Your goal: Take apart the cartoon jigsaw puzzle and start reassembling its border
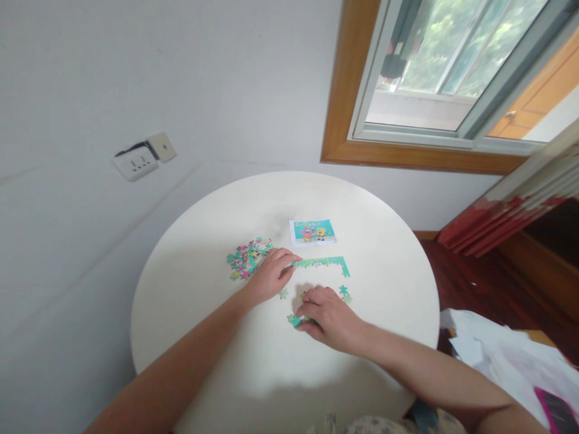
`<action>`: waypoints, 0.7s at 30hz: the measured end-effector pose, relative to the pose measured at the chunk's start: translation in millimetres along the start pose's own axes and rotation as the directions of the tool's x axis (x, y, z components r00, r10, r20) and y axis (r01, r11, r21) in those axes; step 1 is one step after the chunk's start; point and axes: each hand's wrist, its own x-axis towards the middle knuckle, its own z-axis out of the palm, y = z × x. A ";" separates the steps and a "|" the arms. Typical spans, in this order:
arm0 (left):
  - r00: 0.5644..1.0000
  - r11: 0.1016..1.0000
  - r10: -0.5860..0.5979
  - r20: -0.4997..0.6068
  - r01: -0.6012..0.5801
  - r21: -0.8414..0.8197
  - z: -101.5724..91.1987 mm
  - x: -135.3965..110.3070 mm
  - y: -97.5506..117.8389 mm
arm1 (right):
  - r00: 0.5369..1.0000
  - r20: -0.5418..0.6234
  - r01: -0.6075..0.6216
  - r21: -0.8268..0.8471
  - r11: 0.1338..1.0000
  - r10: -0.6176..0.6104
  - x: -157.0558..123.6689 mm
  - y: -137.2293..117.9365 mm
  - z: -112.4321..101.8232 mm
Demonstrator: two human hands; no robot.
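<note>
My left hand (272, 274) has its thumb and fingers closed at the left end of a joined strip of jigsaw puzzle (319, 262), which turns a corner at the right. Nearer to me, my right hand (330, 316) pinches around a teal puzzle piece (294, 320), and its fingers hide part of what lies beneath them. Between the hands lies a pale green loose piece (283, 293). To the right are a teal piece (344, 289) and a pale one (347, 298). A heap of mixed pieces (246, 258) spreads left of my left hand.
A picture card (313, 232) with cartoon figures lies beyond the strip on the round white table (181, 289). The wall with a socket (136, 161) stands behind on the left. White bags or paper (502, 355) and a pink-edged dark object (557, 410) are at the lower right.
</note>
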 end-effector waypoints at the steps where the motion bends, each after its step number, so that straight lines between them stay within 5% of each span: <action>1: 1.000 1.000 0.000 0.000 0.000 0.000 0.2 0.0 -0.2 | 1.000 -0.015 0.002 0.018 1.000 -0.002 0.1 0.8 -0.1; 10: 1.000 1.000 -0.006 0.002 0.006 -0.004 -1.1 0.6 1.4 | 0.997 -0.077 0.001 0.210 0.978 0.015 2.2 5.6 -4.5; 14: 1.000 1.000 -0.007 -0.019 0.007 -0.023 -3.4 1.6 3.4 | 0.973 -0.117 -0.145 0.359 0.922 0.198 4.5 15.9 -10.3; 21: 0.999 0.997 0.036 0.002 -0.036 -0.070 -16.0 4.1 25.8 | 0.867 -0.119 -0.328 0.595 0.734 0.484 13.0 42.7 -9.6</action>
